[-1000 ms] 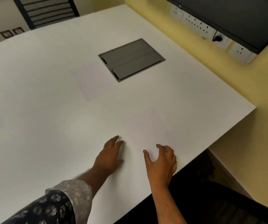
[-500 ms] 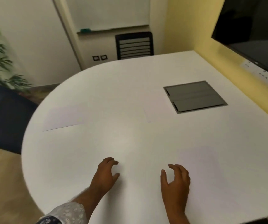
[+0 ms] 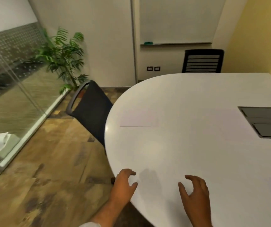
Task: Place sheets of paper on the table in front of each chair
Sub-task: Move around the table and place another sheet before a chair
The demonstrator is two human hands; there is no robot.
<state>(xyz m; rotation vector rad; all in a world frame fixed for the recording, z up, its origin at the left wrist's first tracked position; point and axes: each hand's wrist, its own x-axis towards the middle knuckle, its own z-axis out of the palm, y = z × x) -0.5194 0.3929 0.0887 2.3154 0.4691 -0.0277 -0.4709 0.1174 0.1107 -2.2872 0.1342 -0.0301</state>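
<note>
Two bare hands hover low over the near edge of the white tabletop (image 3: 188,149), and neither holds paper: the left hand (image 3: 123,185) has its grip apart with fingers loosely curled, and the right hand (image 3: 195,192) is spread the same way. One faint sheet (image 3: 138,119) lies flat by the left edge, in front of the dark chair (image 3: 90,110). Another pale sheet (image 3: 226,125) seems to lie near the grey hatch (image 3: 267,122). The far chair (image 3: 202,61) shows no sheet close before it, so that place looks left to do.
</note>
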